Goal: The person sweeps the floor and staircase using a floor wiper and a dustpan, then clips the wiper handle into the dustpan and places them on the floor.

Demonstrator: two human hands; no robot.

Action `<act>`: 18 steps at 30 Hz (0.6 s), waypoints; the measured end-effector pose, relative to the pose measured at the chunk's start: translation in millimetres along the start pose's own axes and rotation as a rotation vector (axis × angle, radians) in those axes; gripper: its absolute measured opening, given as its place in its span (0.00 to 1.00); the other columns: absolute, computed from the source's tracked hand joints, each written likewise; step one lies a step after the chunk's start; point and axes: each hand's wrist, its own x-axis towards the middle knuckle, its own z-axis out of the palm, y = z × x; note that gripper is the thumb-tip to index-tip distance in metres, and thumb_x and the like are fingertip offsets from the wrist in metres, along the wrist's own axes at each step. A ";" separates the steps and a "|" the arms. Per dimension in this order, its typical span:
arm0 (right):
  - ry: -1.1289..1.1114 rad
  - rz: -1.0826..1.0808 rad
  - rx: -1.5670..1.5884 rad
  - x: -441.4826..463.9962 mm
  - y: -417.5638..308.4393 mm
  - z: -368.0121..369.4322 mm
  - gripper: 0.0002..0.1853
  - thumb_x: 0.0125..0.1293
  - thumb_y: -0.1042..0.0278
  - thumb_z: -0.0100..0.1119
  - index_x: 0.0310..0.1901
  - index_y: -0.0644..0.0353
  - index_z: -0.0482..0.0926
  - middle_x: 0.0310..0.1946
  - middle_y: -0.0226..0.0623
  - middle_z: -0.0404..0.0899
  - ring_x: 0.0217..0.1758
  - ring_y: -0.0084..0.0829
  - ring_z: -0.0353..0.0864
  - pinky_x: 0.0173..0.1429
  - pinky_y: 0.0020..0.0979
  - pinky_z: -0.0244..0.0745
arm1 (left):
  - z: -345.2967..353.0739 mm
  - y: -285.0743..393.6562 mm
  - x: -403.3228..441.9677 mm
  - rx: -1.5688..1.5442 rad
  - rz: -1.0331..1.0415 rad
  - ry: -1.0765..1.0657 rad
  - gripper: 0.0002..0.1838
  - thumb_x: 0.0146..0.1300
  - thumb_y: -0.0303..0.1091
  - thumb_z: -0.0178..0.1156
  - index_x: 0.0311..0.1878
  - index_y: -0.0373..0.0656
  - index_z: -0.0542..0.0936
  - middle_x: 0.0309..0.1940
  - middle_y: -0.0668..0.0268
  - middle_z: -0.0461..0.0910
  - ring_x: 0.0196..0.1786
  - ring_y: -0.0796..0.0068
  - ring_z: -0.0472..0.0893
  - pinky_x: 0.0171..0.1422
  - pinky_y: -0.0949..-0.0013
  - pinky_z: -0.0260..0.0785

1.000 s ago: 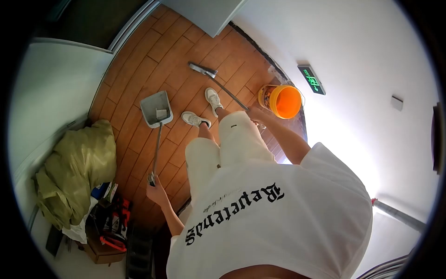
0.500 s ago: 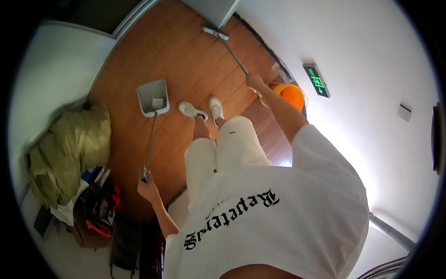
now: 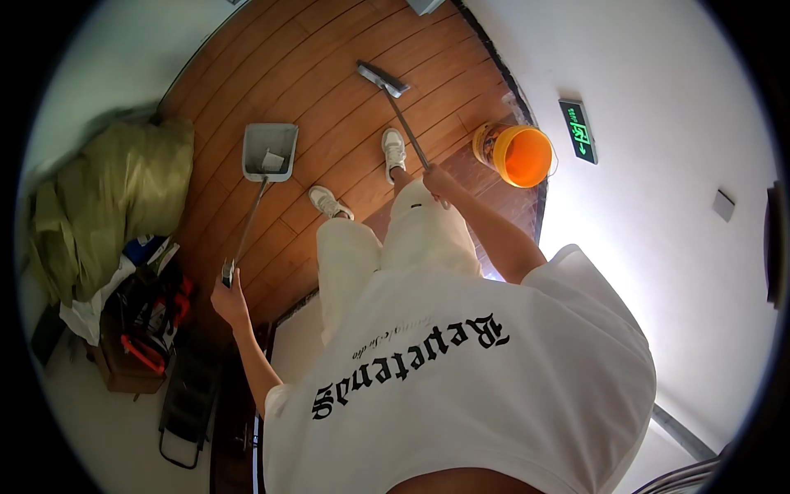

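My left hand [image 3: 230,298] is closed around the upper end of the handle of a grey dustpan [image 3: 270,142]. The dustpan's pan rests on the wooden floor with a small pale object [image 3: 273,161] in it. On the right, my right hand [image 3: 440,184] grips the handle of a broom [image 3: 383,78], close to my right thigh. The broom's grey head lies on the floor ahead of my shoes, to the right of the dustpan and apart from it.
An orange bucket [image 3: 527,156] stands by the right wall, under a green exit sign [image 3: 578,132]. At the left lie an olive cloth bundle [image 3: 111,198], a cardboard box [image 3: 123,362] with red and black items, and a folded black frame [image 3: 188,403].
The broom went forward, then back a little toward me, with my right hand drawn back to my thigh. My feet have shifted, and the dustpan has moved along with my left hand.
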 end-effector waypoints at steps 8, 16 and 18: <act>-0.064 0.052 0.093 -45.8 -36.5 118.0 0.20 0.74 0.59 0.53 0.57 0.66 0.77 0.17 0.43 0.73 0.13 0.37 0.76 0.17 0.40 0.73 | 9.2 -109.3 -20.2 0.149 -0.013 -0.067 0.21 0.66 0.51 0.70 0.43 0.39 0.86 0.33 0.49 0.86 0.38 0.43 0.86 0.41 0.48 0.77; -0.108 0.000 0.267 -74.4 -25.8 90.8 0.16 0.77 0.61 0.50 0.57 0.62 0.76 0.16 0.37 0.70 0.11 0.30 0.69 0.15 0.37 0.67 | 34.9 -183.6 -17.3 0.121 0.018 -0.084 0.21 0.66 0.51 0.70 0.44 0.39 0.86 0.34 0.49 0.86 0.39 0.43 0.85 0.42 0.48 0.78; 0.003 0.051 0.221 -88.5 -37.1 84.2 0.17 0.79 0.61 0.48 0.59 0.62 0.75 0.16 0.36 0.70 0.11 0.31 0.68 0.15 0.37 0.64 | 38.7 -189.7 -7.1 0.133 0.053 -0.069 0.20 0.66 0.51 0.70 0.44 0.39 0.86 0.33 0.50 0.86 0.39 0.43 0.85 0.42 0.48 0.78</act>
